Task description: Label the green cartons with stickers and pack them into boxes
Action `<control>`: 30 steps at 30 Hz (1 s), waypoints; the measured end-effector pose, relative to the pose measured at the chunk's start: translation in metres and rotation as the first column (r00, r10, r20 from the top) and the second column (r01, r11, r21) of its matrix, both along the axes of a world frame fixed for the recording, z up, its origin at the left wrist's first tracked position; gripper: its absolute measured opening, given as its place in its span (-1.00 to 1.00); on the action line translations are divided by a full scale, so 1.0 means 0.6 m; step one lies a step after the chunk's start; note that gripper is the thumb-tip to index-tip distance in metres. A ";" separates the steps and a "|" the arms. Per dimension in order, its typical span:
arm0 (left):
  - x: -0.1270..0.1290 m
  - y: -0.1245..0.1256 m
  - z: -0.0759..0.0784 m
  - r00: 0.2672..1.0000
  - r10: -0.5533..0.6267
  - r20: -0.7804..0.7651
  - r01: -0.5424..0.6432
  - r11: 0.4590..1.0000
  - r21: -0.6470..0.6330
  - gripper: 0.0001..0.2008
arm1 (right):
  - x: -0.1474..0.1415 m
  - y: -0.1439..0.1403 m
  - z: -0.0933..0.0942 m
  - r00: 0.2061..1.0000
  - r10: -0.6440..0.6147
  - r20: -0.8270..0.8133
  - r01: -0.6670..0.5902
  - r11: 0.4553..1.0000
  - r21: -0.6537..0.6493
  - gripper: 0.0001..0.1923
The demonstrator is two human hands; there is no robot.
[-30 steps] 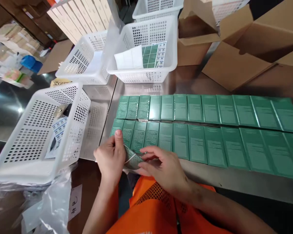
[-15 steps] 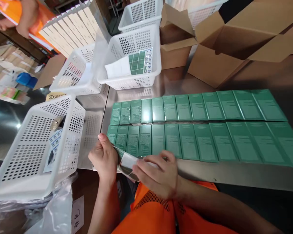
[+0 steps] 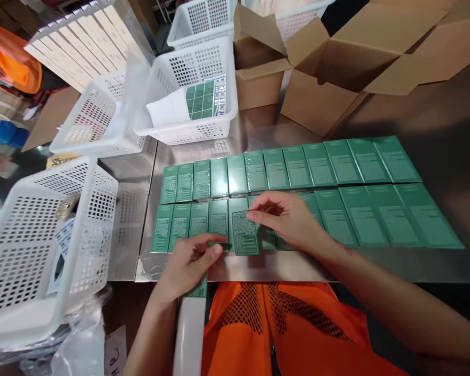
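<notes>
My right hand (image 3: 285, 216) pinches the upper right corner of a green printed label (image 3: 245, 235), which overlaps a box in the front row. My left hand (image 3: 194, 263) is just left of that label, thumb and forefinger a little apart. A label strip (image 3: 190, 334), white with a green end, hangs below the left palm, gripped by the lower fingers, which are mostly hidden. Green boxes (image 3: 340, 216) lie side by side in two rows on the metal table (image 3: 297, 265). Boxes at the left end bear dense printed text; several farther right have a paler plain patch.
A white basket (image 3: 86, 235) stands at the left with labels inside. Behind the rows, another white basket (image 3: 198, 128) holds green label sheets and paper. Open cardboard boxes (image 3: 317, 99) stand at the back right. Tall cream boxes (image 3: 82, 47) are stacked at the back left.
My right hand has moved up and right from the strip and now holds a single label over the front row. My left hand has lowered, with the strip hanging down.
</notes>
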State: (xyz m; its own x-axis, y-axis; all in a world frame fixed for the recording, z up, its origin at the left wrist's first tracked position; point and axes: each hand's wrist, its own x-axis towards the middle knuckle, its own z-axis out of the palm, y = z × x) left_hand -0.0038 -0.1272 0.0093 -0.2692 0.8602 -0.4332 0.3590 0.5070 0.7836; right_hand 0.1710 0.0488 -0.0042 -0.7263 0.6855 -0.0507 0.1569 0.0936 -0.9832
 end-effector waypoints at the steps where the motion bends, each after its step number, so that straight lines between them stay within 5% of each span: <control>1: 0.009 0.003 -0.006 1.000 -0.018 0.014 0.019 1.000 -0.015 -0.57 | -0.005 0.001 -0.009 1.000 0.004 0.017 -0.004 1.000 0.001 -0.89; 6: 0.031 0.015 -0.033 0.999 -0.033 -0.035 0.032 0.999 -0.019 -0.63 | -0.015 -0.022 -0.038 0.994 -0.056 0.097 0.041 0.987 0.157 -0.89; 12: 0.034 0.030 -0.039 0.986 -0.076 -0.151 0.057 0.991 -0.123 -0.64 | -0.022 -0.036 -0.059 0.974 -0.154 0.167 0.069 0.901 0.429 -0.86; 24: 0.043 0.049 -0.035 0.967 -0.108 -0.229 0.059 0.975 -0.212 -0.66 | -0.028 -0.040 -0.073 0.939 -0.207 0.275 0.039 0.858 0.512 -0.84; 30: 0.047 0.062 -0.031 0.897 -0.222 -0.382 0.110 0.950 -0.294 -0.65 | -0.031 -0.041 -0.073 0.915 -0.233 0.331 0.019 0.842 0.540 -0.88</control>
State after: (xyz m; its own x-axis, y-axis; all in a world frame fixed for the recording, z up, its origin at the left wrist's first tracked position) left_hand 0.0243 -0.0903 -0.0095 -0.3326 0.7804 -0.5295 0.7128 0.5757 0.4007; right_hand 0.1524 0.0243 -0.0483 -0.6309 0.7706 0.0904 0.5424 0.5214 -0.6588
